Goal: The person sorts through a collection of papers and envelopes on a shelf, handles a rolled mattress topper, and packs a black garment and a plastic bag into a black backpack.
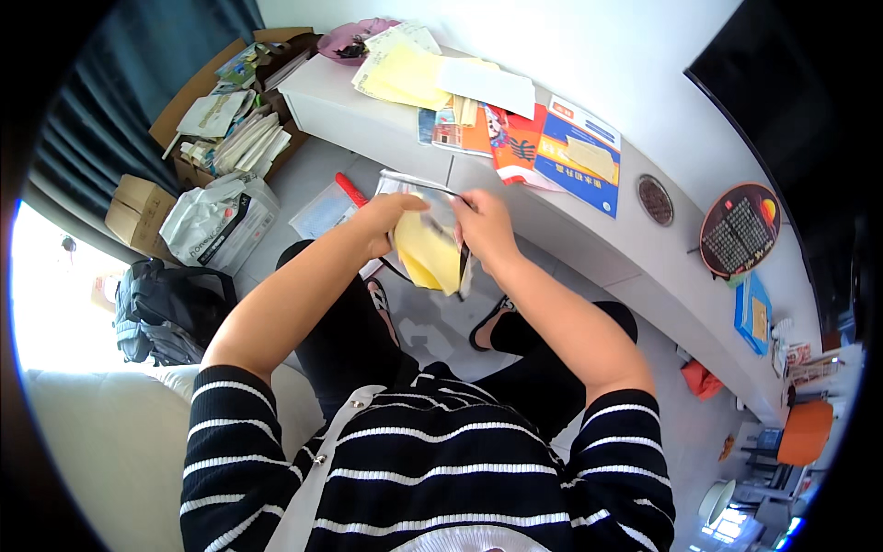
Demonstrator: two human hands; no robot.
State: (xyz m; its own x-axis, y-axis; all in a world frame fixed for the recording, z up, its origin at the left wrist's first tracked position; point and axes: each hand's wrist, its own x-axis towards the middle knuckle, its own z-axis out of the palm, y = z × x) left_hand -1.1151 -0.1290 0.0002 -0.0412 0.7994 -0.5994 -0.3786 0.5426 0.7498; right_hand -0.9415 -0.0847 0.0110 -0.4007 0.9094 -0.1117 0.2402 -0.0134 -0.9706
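Over my knees I hold up a clear plastic pouch with dark edging. Yellow paper shows in or against it; which of the two I cannot tell. My left hand is closed on the pouch's left side, thumb toward the middle. On the opposite side my right hand pinches the dark edge near the upper corner. The pouch's middle is blurred. Beyond my left hand lies a clear folder with a red strip along it.
A long white cabinet runs in front, bearing yellow papers, a blue booklet, a red booklet and a round dark plaque. Left are a carton of books, a white plastic bag and a black backpack.
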